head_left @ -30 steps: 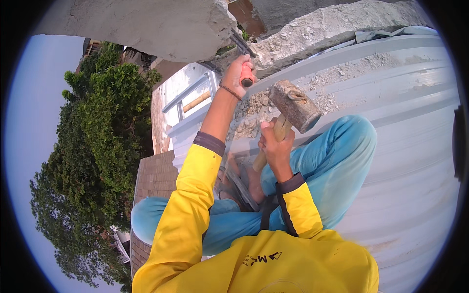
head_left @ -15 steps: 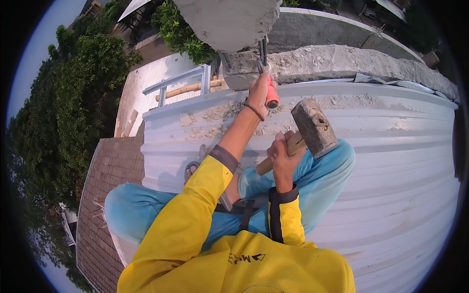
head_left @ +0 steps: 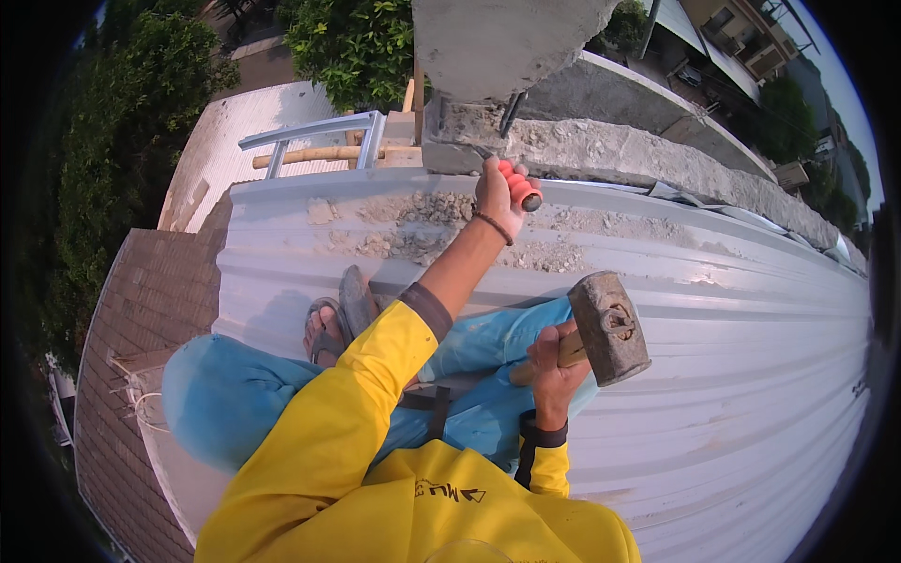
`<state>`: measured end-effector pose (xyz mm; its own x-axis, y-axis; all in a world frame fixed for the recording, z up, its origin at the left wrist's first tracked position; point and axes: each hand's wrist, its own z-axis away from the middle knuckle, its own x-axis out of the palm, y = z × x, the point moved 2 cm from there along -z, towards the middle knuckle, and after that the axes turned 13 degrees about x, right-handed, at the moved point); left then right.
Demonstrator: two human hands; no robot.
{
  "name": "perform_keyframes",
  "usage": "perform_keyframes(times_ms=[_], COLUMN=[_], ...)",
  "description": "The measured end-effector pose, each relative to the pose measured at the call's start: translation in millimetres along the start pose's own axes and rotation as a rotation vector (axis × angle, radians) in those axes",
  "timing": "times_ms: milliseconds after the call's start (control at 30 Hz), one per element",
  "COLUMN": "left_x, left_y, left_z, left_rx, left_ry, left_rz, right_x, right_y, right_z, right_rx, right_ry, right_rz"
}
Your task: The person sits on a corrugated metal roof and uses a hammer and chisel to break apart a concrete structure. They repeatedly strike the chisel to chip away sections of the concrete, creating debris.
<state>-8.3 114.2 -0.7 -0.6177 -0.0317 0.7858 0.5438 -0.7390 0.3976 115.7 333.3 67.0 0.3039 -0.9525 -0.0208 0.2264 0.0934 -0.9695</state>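
My left hand [head_left: 497,202] grips a chisel [head_left: 519,184] by its red grip, the tip angled up to the chipped concrete ledge [head_left: 596,140] below a hanging concrete block [head_left: 493,42]. Short steel rods [head_left: 512,114] show under the block. My right hand [head_left: 554,375] is closed around the wooden handle of a sledgehammer [head_left: 608,327], its worn metal head over my right leg, lower and to the right of the chisel. Concrete rubble [head_left: 422,216] lies on the ribbed metal roof [head_left: 713,394] where I sit cross-legged in sandals.
A metal frame [head_left: 311,132] and bamboo poles [head_left: 300,157] stand beyond the roof edge at the upper left. A shingled roof [head_left: 131,328] drops away at the left, beside trees [head_left: 66,206]. A concrete parapet [head_left: 690,120] and houses [head_left: 741,38] lie at the upper right.
The camera view has swung, bringing more parapet and houses in. The hammer has moved down, away from the chisel, in my right hand. My left hand still grips the chisel.
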Motion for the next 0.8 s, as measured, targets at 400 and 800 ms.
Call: perform_keyframes(times_ms=[400,800], left_x=[-1,0], left_y=[10,9], left_z=[-12,-9], left_rx=[-0.107,-0.085], left_ry=[-0.059,-0.101], left_rz=[0.133,0.052], right_x=[1,95], right_y=[-9,-10], right_z=[-2,-41], right_rx=[-0.203,-0.123], right_ry=[0.050,-0.007], right_rz=[-0.173,-0.159])
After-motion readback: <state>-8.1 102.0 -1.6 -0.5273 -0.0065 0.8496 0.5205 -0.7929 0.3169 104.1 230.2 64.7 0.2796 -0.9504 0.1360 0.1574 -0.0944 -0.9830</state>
